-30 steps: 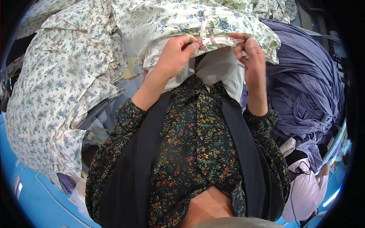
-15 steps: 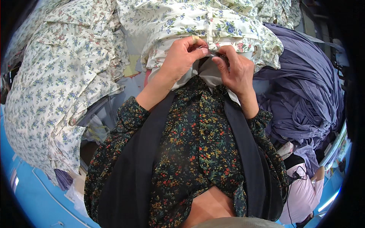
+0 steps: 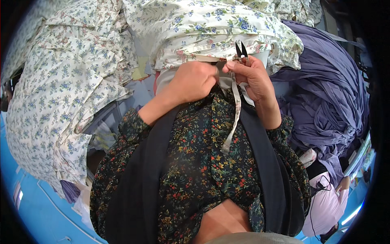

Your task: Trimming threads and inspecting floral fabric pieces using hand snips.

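Note:
My right hand (image 3: 256, 79) is closed around thread snips (image 3: 241, 52), whose dark pointed blades stick up past the fingers and stand apart. Between its thumb and forefinger runs a narrow pale fabric strip (image 3: 237, 105), which hangs down over my shirt front. My left hand (image 3: 196, 82) is curled closed just to the left; its fingertips are blurred and turned away, so what they hold cannot be seen. Right beyond both hands lies white floral fabric (image 3: 199, 38), with its folded edge toward me.
Another heap of white floral fabric (image 3: 53, 93) fills the left side. Purple-grey fabric (image 3: 325, 89) is bunched at the right. Behind it at the lower right, a person in pink (image 3: 331, 203) is partly visible, with a dark cable (image 3: 312, 211) hanging nearby.
The snips' blades have come up into clear view in my right hand, and the strip now hangs down from it. My left hand has moved down toward me and curled.

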Motion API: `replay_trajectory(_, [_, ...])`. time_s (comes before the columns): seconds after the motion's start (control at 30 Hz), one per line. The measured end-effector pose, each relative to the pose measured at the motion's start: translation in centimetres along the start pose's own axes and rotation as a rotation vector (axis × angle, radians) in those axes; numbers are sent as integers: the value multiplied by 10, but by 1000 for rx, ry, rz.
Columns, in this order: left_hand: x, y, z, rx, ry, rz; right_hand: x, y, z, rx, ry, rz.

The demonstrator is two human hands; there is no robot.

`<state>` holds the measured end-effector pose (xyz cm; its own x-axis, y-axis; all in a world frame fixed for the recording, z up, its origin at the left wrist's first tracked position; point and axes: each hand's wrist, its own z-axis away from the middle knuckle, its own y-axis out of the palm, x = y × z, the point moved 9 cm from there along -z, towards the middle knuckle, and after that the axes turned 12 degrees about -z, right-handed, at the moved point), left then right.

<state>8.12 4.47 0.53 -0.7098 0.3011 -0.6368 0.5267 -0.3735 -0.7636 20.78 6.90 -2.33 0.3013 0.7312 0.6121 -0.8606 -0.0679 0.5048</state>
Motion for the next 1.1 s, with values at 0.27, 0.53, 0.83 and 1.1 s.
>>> replay_trajectory(0.27, [47,8,-50,-127,-424,1182,2,-19,15,-10,-196,54])
replay_trajectory(0.53, [42,13,-45,-208,-436,1273,31,-4,7,-192,-488,402])
replay_trajectory(0.83, [40,7,-40,-261,-462,1406,47,-25,1,-295,-671,387])
replay_trajectory(1.1, [42,11,-47,-128,-486,1329,32,8,-8,-62,-491,125])
